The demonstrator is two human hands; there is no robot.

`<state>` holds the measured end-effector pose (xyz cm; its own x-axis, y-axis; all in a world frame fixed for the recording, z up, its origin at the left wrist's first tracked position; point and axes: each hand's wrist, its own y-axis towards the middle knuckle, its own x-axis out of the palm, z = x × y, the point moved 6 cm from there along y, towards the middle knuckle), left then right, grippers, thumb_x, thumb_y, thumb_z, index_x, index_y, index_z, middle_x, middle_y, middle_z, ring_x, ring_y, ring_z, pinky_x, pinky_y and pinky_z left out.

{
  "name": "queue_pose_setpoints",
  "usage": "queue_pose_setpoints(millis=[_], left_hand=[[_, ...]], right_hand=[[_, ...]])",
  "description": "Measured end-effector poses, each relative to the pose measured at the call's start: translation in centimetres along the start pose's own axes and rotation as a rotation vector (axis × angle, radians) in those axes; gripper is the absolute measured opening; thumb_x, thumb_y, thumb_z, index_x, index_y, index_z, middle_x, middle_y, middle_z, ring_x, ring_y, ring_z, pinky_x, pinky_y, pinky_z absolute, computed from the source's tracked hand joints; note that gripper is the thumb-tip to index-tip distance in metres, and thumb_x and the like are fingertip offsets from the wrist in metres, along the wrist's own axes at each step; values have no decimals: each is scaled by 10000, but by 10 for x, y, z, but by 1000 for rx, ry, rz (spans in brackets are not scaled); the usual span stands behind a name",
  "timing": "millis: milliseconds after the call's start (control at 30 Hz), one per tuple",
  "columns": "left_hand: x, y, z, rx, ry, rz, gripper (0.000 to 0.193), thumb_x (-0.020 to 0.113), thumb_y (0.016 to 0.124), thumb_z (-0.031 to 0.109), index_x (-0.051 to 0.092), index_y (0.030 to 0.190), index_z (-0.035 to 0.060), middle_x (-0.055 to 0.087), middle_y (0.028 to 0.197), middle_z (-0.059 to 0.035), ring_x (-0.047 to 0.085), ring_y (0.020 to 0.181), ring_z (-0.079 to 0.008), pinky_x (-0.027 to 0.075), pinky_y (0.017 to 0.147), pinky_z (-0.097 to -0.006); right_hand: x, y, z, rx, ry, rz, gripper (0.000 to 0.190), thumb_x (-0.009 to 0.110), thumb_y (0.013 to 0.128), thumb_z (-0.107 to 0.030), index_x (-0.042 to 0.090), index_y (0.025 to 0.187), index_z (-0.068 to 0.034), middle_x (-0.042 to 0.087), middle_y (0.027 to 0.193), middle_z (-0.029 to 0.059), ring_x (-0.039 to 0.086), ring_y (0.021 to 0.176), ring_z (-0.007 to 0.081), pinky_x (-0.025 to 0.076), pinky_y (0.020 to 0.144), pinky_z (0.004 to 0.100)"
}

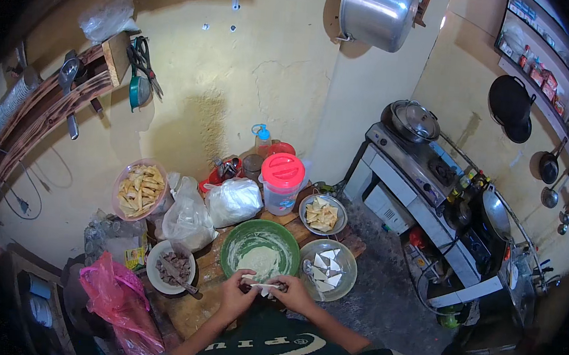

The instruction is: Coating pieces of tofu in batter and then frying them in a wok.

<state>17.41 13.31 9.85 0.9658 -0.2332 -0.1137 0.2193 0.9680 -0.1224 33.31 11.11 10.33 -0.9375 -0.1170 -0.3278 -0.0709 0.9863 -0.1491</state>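
Between my two hands is a small piece of pale dough [265, 288], pinched by my left hand [240, 293] and my right hand [292, 294] just in front of a green bowl [227, 245]. That bowl holds whitish flour [259, 262]. On the left, a white bowl [153, 279] contains brown chunks [175, 267] with a utensil resting across it. To the right, a clear round dish [349, 281] carries white, angular dough pieces [328, 272]. Behind it, a metal bowl [304, 209] holds folded, yellowish pieces [321, 214]. More such pieces [140, 190] fill a pink basket at the left.
Plastic bags [187, 217] and a pitcher with a red lid [282, 185] line the back of the wooden table [191, 314]. A pink bag [119, 304] lies at the left edge. A gas stove [409, 159] stands at the right; a wooden rack [63, 88] hangs upper left.
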Motion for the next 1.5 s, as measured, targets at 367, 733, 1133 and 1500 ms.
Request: queue_pose_setpoints(millis=[367,733,1133,1500], left_hand=[[-28,-8,-12,73,228,-36,407,675,720,108,519,1076,-13,617,932,-122,603,878,-179,475,772,-290],[-58,-27,-8,-20,135,6,318,626,753,81,534,1033,-37,617,922,-126,603,881,-179,470,795,-295],[-67,-56,2,51,371,-102,359,644,730,180,570,1030,-4,625,937,-145,608,889,-235,462,795,-319],[-70,-61,-5,28,404,-118,389,633,746,196,551,1073,3,616,942,-153,607,877,-225,462,782,-323]], right_hand=[[-129,-30,138,374,-608,427,199,685,637,-144,688,824,-77,643,800,149,628,758,281,493,696,335],[-190,-12,170,249,-518,867,175,682,606,-54,675,780,-36,633,727,174,636,688,290,504,655,349],[-174,2,163,425,-777,881,131,673,631,-204,680,749,-147,583,747,98,546,817,259,438,693,398],[-184,-4,140,90,-689,948,187,673,610,-60,665,797,-47,631,772,138,616,706,268,483,644,366]])
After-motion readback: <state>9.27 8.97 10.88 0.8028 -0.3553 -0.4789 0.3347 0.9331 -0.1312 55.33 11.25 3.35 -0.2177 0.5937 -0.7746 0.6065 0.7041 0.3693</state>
